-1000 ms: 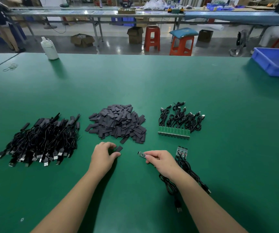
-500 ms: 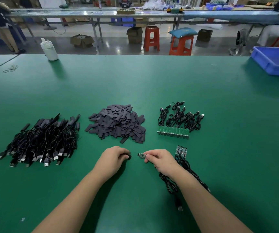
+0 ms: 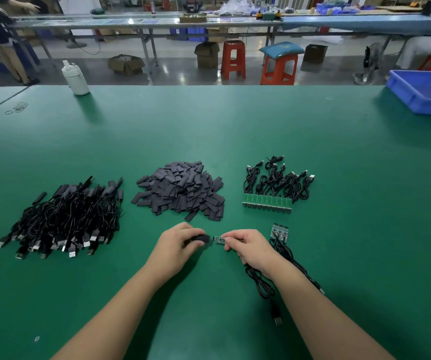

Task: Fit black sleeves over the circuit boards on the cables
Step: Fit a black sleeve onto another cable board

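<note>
From over the shoulder, the left hand [image 3: 176, 246] pinches one black sleeve [image 3: 200, 238] in its fingers, mouth facing right. The right hand [image 3: 248, 245] grips a small circuit board [image 3: 219, 239] by its cable end, just apart from the sleeve, low over the desk [image 3: 209, 131]. Best to keep the sleeve mouth squeezed open and board level, then slide straight in.
</note>
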The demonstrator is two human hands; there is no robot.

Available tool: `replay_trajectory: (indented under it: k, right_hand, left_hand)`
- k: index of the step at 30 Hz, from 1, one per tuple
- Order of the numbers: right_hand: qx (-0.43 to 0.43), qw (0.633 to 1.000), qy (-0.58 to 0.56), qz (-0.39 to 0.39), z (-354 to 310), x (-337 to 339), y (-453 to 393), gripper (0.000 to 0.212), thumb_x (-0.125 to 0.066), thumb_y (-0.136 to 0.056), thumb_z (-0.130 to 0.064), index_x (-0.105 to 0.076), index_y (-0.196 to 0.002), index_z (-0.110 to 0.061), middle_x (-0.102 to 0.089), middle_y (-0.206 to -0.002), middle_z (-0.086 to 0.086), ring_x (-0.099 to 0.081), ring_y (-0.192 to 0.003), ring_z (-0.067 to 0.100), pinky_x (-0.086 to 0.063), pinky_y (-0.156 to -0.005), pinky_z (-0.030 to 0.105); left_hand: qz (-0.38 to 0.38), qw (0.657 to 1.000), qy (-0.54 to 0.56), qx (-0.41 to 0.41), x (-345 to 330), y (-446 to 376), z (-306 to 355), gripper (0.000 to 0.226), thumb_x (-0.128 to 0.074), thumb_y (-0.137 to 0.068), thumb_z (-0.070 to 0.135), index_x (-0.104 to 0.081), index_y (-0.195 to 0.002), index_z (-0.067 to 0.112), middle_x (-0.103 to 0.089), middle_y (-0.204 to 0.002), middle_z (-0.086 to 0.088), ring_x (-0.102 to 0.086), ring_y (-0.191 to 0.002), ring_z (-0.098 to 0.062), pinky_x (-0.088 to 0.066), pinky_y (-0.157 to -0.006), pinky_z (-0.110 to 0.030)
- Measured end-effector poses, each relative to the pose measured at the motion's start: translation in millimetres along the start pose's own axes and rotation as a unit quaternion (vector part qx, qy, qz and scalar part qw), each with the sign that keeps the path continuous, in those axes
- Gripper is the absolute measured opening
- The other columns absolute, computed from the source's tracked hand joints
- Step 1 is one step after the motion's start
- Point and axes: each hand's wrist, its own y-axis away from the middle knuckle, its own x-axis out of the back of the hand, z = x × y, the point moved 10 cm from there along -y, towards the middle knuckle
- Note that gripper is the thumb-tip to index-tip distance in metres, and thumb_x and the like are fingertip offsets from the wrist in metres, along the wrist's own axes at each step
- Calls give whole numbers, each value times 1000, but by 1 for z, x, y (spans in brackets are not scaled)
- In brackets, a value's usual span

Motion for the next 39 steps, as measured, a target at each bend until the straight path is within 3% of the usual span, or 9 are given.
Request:
replay_trajectory:
  k: [9,17,21,27,34,39]
  right_hand:
    - [2,1000,-26,1,-1,3,1,18,-55,-102,-19,-68,-102,-31,-69,-80,-8,-45,-46,4,-46,-53,18]
    - [-2,1000,-19,5,3,3,0,17,-55,-101,-22,-71,-105,-28,-69,-76,-9,-45,-46,5,-46,-54,20]
    - [0,1000,-11,3,3,2,1,18,-55,-102,-20,-70,-111,-24,-69,-77,-9,-45,-47,6,-46,-55,21]
    - [-1,1000,6,5,4,0,-1,18,-55,-102,-20,-69,-111,-24,-70,-81,-8,-46,-48,6,-46,-53,21]
    - [0,1000,-5,3,8,-2,-4,15,-56,-101,-22,-69,-105,-29,-70,-77,-9,-53,-53,8,-50,-52,24]
    - [3,1000,-18,-13,8,-5,-5,17,-56,-101,-19,-68,-101,-30,-72,-77,-5,-61,-58,14,-55,-59,26]
  left_hand:
    - [54,998,44,2,-6,3,8,17,-76,-85,18,-78,-100,22,-65,-88,20,-57,-85,11,-37,-74,-2]
    - [68,992,104,34,-7,4,1,18,-77,-83,16,-78,-100,21,-69,-92,16,-61,-90,4,-40,-78,-4]
    - [47,997,62,12,-10,2,6,21,-76,-85,19,-77,-105,23,-67,-94,17,-59,-87,7,-38,-77,-3]
    - [16,993,-77,-92,-10,-1,25,24,-71,-89,23,-74,-112,22,-68,-104,7,-57,-97,-16,-48,-84,-30]
    - [10,984,-111,-140,-12,-4,39,22,-70,-89,16,-75,-110,17,-72,-101,2,-63,-91,-22,-53,-80,-33]
    - [-13,990,-90,-111,-17,-4,32,24,-68,-91,23,-73,-113,19,-73,-97,1,-66,-89,-20,-53,-81,-31]
